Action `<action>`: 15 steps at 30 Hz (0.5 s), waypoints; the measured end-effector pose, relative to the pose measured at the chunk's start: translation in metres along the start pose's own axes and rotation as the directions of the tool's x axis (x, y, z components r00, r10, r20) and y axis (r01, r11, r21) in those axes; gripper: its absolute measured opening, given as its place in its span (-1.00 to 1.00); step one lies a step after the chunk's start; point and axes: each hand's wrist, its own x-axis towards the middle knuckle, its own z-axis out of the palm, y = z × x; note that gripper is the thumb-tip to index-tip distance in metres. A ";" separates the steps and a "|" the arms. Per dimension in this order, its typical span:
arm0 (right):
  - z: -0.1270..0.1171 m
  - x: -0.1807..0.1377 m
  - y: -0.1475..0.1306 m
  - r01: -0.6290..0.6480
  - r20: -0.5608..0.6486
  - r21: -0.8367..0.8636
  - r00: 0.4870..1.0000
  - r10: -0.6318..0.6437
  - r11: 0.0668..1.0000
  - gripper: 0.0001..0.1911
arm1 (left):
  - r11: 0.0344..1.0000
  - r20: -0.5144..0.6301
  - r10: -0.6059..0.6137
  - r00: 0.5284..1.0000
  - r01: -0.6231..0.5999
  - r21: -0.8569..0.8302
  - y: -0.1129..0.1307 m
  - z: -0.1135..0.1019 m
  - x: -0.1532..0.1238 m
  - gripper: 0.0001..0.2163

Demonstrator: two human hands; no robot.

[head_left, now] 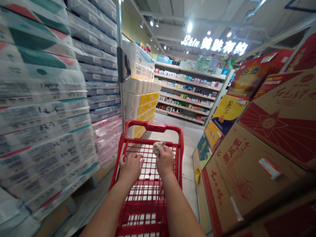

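Item one: a pale, crumpled cloth (pixel 157 146), sitting near the centre of the frame, by the red crossbar. I am judging it light, soft, pliable and hard to damage; bunching it from above between thumb and fingers is seeming the surest hold.

Item two: the right hand (pixel 165 160), its thumb and fingers curling round the cloth and gripping it.

Item three: the left hand (pixel 131 167), left of centre, palm facing down, fingers loosely spreading and holding nothing that I am seeing. Whether it is touching the grid, I am unable to tell.

Item four: a red shopping cart (pixel 158 126), lower centre, extending beneath both hands; I am reckoning it stiff and smooth, its rim offering the firmest hold.

Surroundings: wrapped packs (pixel 56 115) filling the left; stocked shelves (pixel 190 70) standing upper right of centre; printed cartons (pixel 247 164) occupying the right.
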 end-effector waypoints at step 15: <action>0.000 0.002 0.013 -0.034 -0.040 0.009 0.999 0.034 0.999 -0.69 | 1.000 0.010 0.006 1.000 -0.006 0.008 0.001 -0.001 0.001 -0.74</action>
